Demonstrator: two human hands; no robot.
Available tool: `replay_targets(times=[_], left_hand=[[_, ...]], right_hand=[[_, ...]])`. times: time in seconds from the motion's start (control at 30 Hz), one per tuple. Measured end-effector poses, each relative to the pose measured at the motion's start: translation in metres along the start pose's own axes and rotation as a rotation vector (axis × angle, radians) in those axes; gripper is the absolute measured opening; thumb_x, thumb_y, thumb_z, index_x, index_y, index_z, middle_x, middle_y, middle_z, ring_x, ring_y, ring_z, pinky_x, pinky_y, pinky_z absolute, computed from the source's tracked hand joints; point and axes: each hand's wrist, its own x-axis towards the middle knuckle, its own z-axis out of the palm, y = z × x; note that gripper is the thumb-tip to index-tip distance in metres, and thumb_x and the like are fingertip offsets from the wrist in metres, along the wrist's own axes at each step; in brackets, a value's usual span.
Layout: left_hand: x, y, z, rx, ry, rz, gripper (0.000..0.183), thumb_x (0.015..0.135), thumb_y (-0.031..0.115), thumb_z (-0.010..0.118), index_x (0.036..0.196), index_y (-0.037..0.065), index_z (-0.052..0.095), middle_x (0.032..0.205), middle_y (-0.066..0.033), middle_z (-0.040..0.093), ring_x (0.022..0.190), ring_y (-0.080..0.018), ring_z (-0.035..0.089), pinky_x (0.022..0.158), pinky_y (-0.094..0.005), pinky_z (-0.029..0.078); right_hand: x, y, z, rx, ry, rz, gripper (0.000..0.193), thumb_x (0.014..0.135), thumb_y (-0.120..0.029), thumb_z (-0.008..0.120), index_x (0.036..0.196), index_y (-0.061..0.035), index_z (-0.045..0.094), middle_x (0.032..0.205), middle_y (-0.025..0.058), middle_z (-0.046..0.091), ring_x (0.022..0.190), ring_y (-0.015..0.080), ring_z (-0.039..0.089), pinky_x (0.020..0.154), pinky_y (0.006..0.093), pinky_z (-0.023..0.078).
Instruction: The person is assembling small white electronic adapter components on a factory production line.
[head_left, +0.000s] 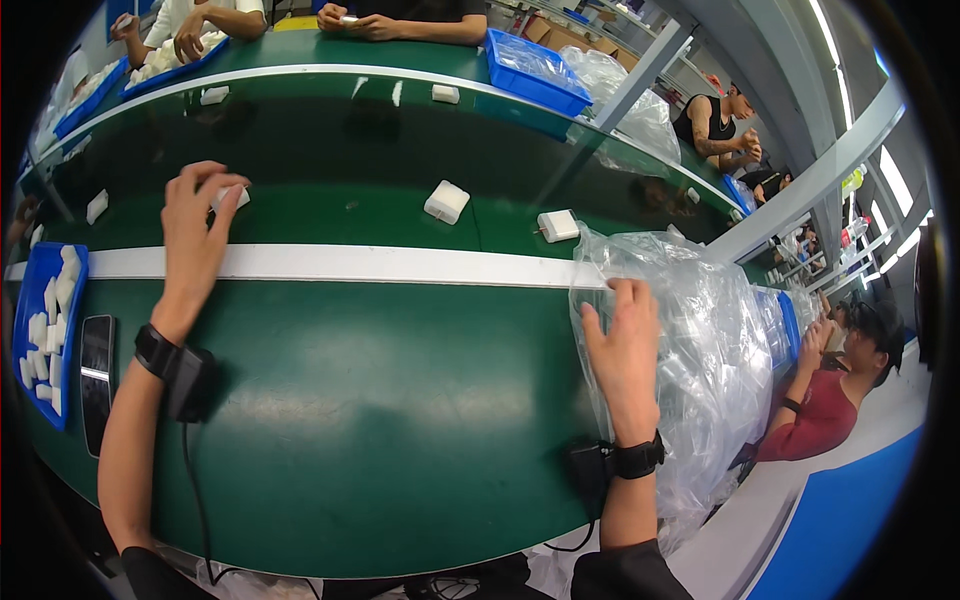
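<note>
My left hand (193,225) reaches over the white rail onto the dark green belt. Its thumb and fingers close around a small white power adapter (231,196), partly hidden by the thumb. Further right, my right hand (628,345) is at the edge of a large clear plastic bag (700,350). Its thumb and fingers are apart, with nothing visible between them. A white plug adapter (447,202) lies mid-belt. Another adapter (558,226), its prongs facing left, lies just beyond the bag. Each wrist wears a black strap with a dark box and cable.
A blue tray (30,385) of white pieces and a black phone (97,385) lie at left on the green table (380,420). The white rail (400,264) separates table and belt. Co-workers sit across and at right. A blue bin (540,85) holds clear plastic.
</note>
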Motion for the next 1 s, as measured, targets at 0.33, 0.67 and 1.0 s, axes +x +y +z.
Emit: replay_targets(times=[0.33, 0.67, 1.0], left_hand=[[-0.012, -0.033, 0.008, 0.004, -0.248, -0.042, 0.042, 0.084, 0.011, 0.071, 0.124, 0.006, 0.058, 0.105, -0.0098, 0.056, 0.098, -0.0288, 0.053, 0.088, -0.0364, 0.044], [-0.013, -0.044, -0.005, -0.115, -0.326, -0.067, 0.04, 0.083, 0.009, 0.07, 0.121, 0.003, 0.056, 0.108, -0.0085, 0.053, 0.104, -0.027, 0.051, 0.094, -0.0347, 0.043], [-0.019, -0.049, -0.007, -0.241, -0.319, -0.071, 0.039, 0.084, 0.005, 0.069, 0.121, 0.002, 0.055, 0.109, -0.0092, 0.05, 0.104, -0.0259, 0.052, 0.095, -0.0328, 0.043]], right_hand=[[-0.032, 0.031, -0.046, -0.157, 0.083, 0.353, 0.071, 0.085, -0.022, 0.074, 0.143, 0.0036, 0.041, 0.134, 0.0283, 0.054, 0.123, 0.0433, 0.053, 0.104, 0.0451, 0.042], [-0.041, 0.034, -0.083, -0.322, 0.183, 0.602, 0.061, 0.093, -0.035, 0.066, 0.131, 0.0092, 0.051, 0.119, 0.0332, 0.061, 0.11, 0.0469, 0.059, 0.094, 0.0465, 0.047], [-0.009, -0.018, -0.048, -0.01, -0.111, -0.106, 0.059, 0.088, -0.018, 0.07, 0.137, 0.0051, 0.047, 0.137, 0.0271, 0.052, 0.127, 0.0419, 0.049, 0.108, 0.0438, 0.039]])
